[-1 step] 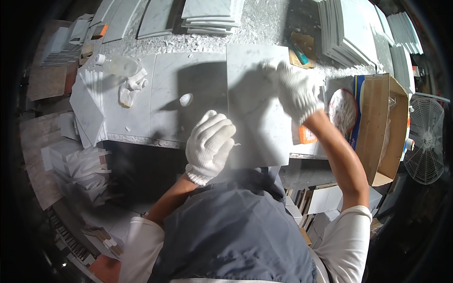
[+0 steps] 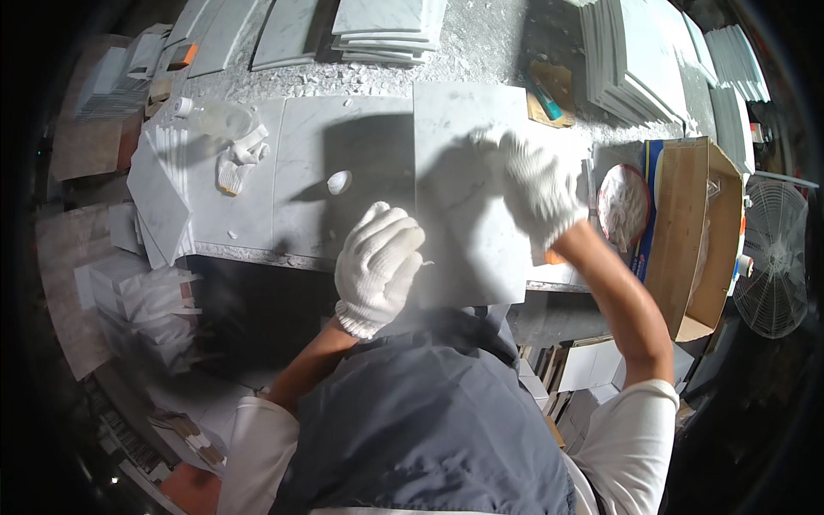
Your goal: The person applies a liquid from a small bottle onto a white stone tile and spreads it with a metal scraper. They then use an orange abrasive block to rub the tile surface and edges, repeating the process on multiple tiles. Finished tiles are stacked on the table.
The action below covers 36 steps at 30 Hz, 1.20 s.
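A pale grey-veined marble tile (image 2: 468,257) lies in front of me, its near edge reaching past the table's edge. Over its far right part my right hand (image 2: 541,184), in a white knit glove, is bent with fingers curled and pointing left. Whatever those fingers hold, if anything, is hidden. My left hand (image 2: 378,266), gloved too, hovers at the tile's near left edge, fingers loosely bent and nothing visible in them. Left of the tile, a small white cap-like piece (image 2: 340,182) rests on another marble tile (image 2: 296,129). An orange object (image 2: 554,257) shows partly under my right wrist.
A crumpled white glove (image 2: 243,159) and a clear bottle (image 2: 215,120) lie at left. Tile stacks (image 2: 386,21) stand at the back. On the right are a green-handled tool (image 2: 543,103), a round dish of white material (image 2: 624,202), a cardboard box (image 2: 687,232) and a fan (image 2: 777,257).
My right hand has shifted slightly nearer to me over the tile, covering more of the orange object. My left hand has barely moved.
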Each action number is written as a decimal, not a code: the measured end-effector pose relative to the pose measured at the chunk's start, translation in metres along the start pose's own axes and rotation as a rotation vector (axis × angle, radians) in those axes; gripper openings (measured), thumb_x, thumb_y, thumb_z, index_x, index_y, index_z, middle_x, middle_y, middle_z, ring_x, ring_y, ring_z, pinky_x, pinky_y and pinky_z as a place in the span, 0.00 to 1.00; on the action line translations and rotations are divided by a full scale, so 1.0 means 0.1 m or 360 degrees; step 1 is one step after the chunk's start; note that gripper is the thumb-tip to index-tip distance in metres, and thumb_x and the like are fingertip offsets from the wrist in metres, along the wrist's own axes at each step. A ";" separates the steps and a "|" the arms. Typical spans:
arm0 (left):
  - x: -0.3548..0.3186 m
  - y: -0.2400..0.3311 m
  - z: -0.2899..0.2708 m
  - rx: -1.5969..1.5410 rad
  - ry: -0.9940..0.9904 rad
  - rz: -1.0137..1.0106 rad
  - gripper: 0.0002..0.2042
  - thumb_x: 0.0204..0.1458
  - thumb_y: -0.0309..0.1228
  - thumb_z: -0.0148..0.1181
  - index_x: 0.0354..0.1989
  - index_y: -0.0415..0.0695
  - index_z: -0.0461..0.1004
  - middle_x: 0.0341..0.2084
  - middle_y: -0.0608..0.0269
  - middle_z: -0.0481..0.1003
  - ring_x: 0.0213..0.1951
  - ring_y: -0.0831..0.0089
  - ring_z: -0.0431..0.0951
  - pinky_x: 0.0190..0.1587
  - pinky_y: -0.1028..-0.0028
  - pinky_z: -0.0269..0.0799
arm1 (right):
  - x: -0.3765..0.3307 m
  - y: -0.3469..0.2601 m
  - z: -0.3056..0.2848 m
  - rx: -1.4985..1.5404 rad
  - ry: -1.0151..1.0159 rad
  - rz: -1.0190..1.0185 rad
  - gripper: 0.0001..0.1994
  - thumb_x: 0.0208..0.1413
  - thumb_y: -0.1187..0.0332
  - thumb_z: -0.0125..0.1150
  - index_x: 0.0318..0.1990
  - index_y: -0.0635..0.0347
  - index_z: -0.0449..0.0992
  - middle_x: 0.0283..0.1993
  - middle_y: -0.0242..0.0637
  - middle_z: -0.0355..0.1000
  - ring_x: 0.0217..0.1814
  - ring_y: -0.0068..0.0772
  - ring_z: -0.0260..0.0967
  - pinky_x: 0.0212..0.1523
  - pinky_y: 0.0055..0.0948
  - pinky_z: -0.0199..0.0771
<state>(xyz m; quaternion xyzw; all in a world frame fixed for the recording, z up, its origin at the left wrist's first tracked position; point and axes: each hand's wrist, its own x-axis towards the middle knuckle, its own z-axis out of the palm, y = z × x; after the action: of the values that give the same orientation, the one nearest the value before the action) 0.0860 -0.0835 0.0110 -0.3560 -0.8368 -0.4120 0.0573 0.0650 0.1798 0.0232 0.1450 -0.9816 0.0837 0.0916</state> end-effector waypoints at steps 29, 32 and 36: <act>-0.55 0.04 0.31 0.0263 -0.0121 -0.0279 0.24 0.51 0.33 0.66 0.59 0.47 0.77 0.57 0.52 0.73 0.58 0.47 0.75 0.57 0.57 0.76 | -0.22 0.00 0.27 0.0232 0.0105 0.0157 0.11 0.69 0.69 0.49 0.48 0.63 0.77 0.43 0.54 0.75 0.40 0.53 0.74 0.37 0.44 0.73; -0.53 0.00 0.28 0.0199 -0.0253 -0.0287 0.24 0.52 0.34 0.66 0.60 0.48 0.77 0.58 0.53 0.73 0.59 0.47 0.74 0.58 0.56 0.76 | -0.19 0.02 0.24 0.0203 0.0167 0.0074 0.11 0.67 0.69 0.51 0.47 0.65 0.78 0.39 0.53 0.75 0.40 0.52 0.74 0.36 0.43 0.72; -0.51 -0.02 0.27 0.0262 -0.0120 -0.0208 0.23 0.51 0.34 0.66 0.58 0.47 0.78 0.57 0.53 0.73 0.58 0.47 0.74 0.56 0.56 0.77 | -0.20 -0.02 0.16 0.0501 0.0031 0.0306 0.10 0.61 0.75 0.53 0.43 0.66 0.80 0.39 0.52 0.76 0.41 0.51 0.76 0.34 0.42 0.73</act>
<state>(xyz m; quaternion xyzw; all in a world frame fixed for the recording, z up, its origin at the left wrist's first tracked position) 0.1281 -0.0923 -0.0277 -0.3100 -0.8908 -0.3311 0.0277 0.0824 0.1801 0.0042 0.0621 -0.9648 0.2461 0.0688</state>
